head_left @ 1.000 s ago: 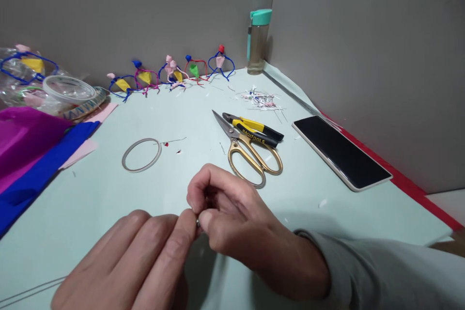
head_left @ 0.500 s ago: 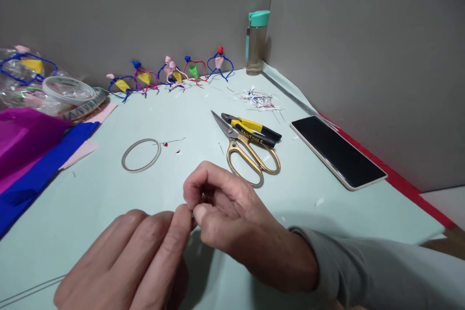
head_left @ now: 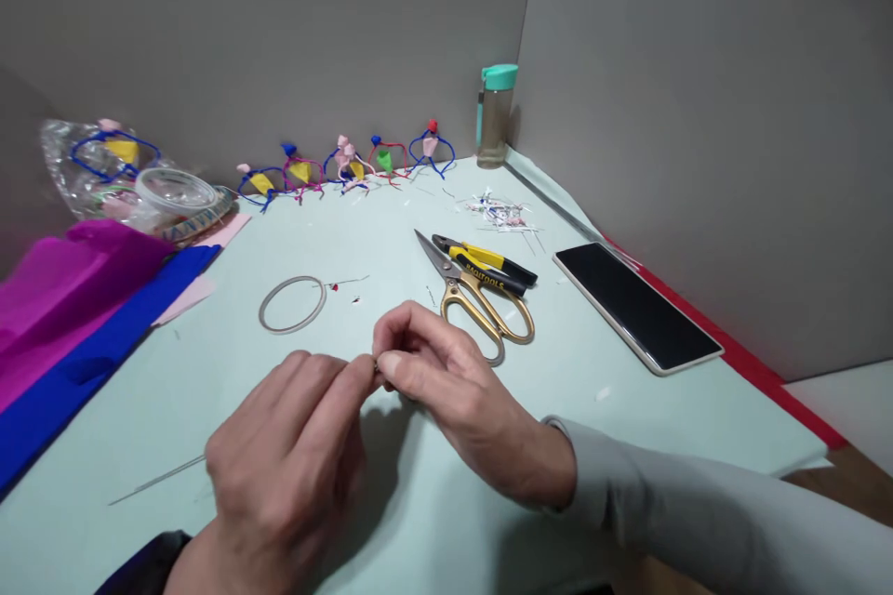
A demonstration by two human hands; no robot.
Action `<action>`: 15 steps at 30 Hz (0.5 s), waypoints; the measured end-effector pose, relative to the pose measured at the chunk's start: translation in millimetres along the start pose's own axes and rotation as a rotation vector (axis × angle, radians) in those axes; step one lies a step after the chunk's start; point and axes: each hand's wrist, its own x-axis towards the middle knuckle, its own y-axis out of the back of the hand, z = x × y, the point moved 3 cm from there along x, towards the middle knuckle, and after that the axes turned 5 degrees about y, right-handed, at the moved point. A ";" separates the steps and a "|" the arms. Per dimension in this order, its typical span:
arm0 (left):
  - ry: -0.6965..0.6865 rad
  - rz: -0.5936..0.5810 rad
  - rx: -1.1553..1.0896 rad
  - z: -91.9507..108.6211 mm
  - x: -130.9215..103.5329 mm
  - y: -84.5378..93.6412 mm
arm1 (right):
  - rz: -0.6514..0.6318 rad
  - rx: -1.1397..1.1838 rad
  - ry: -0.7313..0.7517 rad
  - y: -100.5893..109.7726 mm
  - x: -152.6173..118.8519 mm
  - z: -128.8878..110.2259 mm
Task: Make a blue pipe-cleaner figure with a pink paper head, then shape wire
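Note:
My left hand (head_left: 286, 451) is closed around thin grey wire (head_left: 157, 481), whose two strands stick out past the back of the hand toward the lower left. My right hand (head_left: 457, 390) pinches with thumb and forefinger right at my left fingertips. A tiny dark bit of the wire shows between the two hands; the rest is hidden by the fingers. Just beyond my right hand lie gold-handled scissors (head_left: 478, 305) and yellow-and-black cutting pliers (head_left: 492, 268), partly overlapping. A thin tape ring (head_left: 262, 305) rests flat beyond my left hand.
Several small wire-and-paper figures (head_left: 299, 171) lean along the back wall. At left are magenta paper (head_left: 84, 297), blue paper (head_left: 104, 349) and tape rolls (head_left: 178, 191). A bottle (head_left: 497, 121), a pile of scraps (head_left: 500, 212) and a phone (head_left: 638, 307) are farther right.
Both hands appear a little higher in view and stay pressed together at the fingertips. The wire's free ends now show beside my left hand. The whole view has shifted slightly.

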 end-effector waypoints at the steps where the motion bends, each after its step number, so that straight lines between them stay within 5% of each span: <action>1: -0.013 0.001 0.014 -1.7 7.6 -2.6 | -0.009 0.003 -0.010 0.9 0.8 0.8; 10: 0.113 -0.068 -0.107 -11.5 8.9 -3.3 | -0.036 -0.177 -0.147 3.2 0.8 19.8; 15: 0.423 -0.114 -0.376 -23.1 11.3 -0.4 | -0.025 -0.081 -0.169 2.0 2.1 19.6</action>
